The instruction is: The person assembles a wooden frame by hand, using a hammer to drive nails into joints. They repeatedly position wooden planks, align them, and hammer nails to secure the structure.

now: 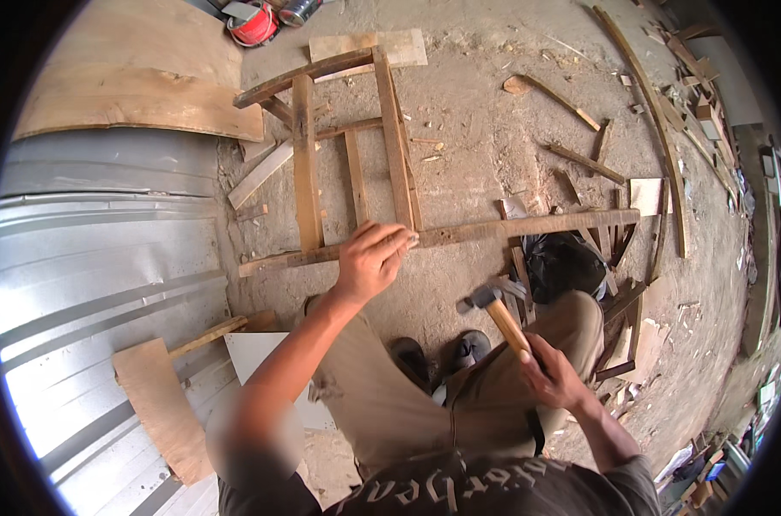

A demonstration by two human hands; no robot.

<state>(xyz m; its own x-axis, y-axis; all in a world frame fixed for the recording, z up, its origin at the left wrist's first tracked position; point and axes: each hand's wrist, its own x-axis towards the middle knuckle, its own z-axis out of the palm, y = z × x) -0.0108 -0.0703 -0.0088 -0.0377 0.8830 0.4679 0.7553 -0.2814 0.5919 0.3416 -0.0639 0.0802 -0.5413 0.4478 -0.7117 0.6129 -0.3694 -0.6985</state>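
Note:
My right hand [552,371] is wrapped round the wooden handle of a hammer [504,320], its dark metal head pointing up and to the left, above my shoes and apart from the wood. My left hand [371,262] is closed in a pinch at the long wooden bar [493,230], its fingertips at the bar's top. Whatever small thing may be between those fingers is too small to make out. The bar crosses in front of my knees. Beyond it lies a wooden frame [306,163] of several battens, whose near ends meet the bar close to my left hand.
Loose wood sticks [584,163] and a long batten [657,129] lie on the dirty floor to the right. A black plastic bag [565,267] sits by my right knee. Corrugated metal sheet [107,258] runs along the left; a red bucket [253,26] stands at the far left.

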